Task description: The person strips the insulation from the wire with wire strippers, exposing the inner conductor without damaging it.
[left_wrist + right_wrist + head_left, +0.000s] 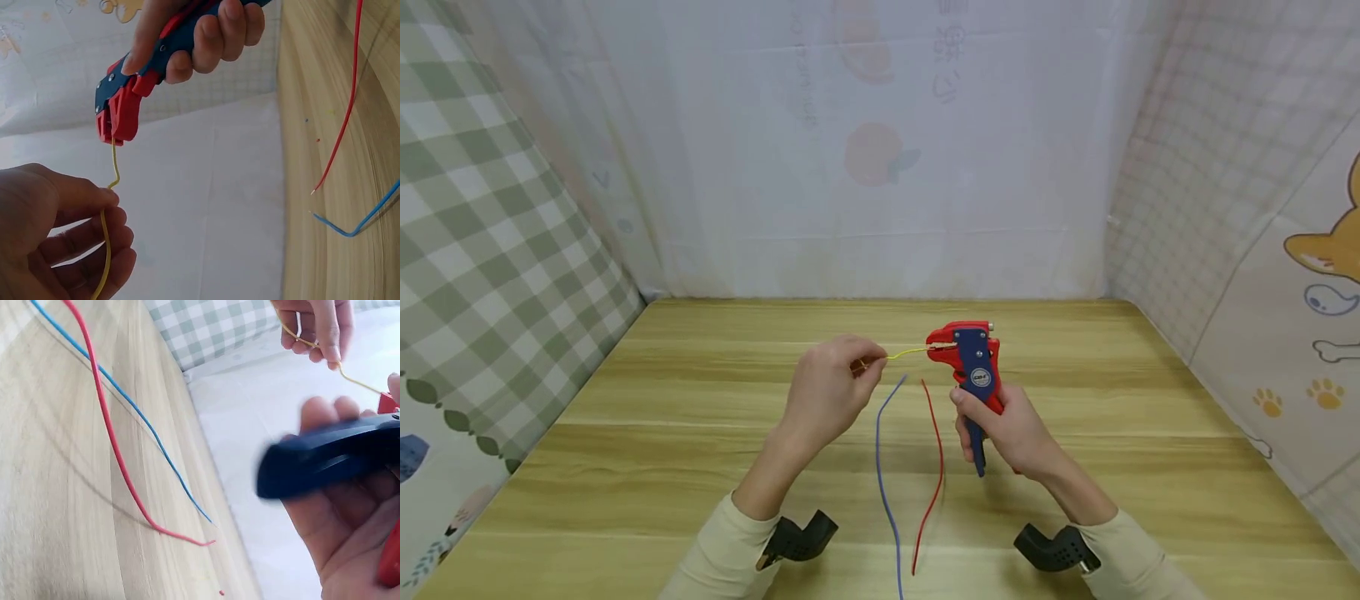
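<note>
My left hand [826, 390] pinches a thin yellow wire [908, 352] between thumb and index finger. In the left wrist view the rest of the yellow wire [107, 250] runs down past the other fingers. My right hand [1009, 427] grips a red and blue wire stripper [974, 354] by its handles, raised above the table. The far end of the yellow wire reaches into the stripper's red jaws; how deep it sits is hidden. Below, between the hands, a blue wire [880, 467] and a red wire [939, 467] lie side by side, their far tips bare.
Tiny scraps, one red [318, 140] and one blue [306, 119], lie on the wooden table [647, 433] near the wire tips. A white curtain [737, 167] closes the back, a green checked cloth [497, 217] the left, and a printed cloth [1240, 275] the right.
</note>
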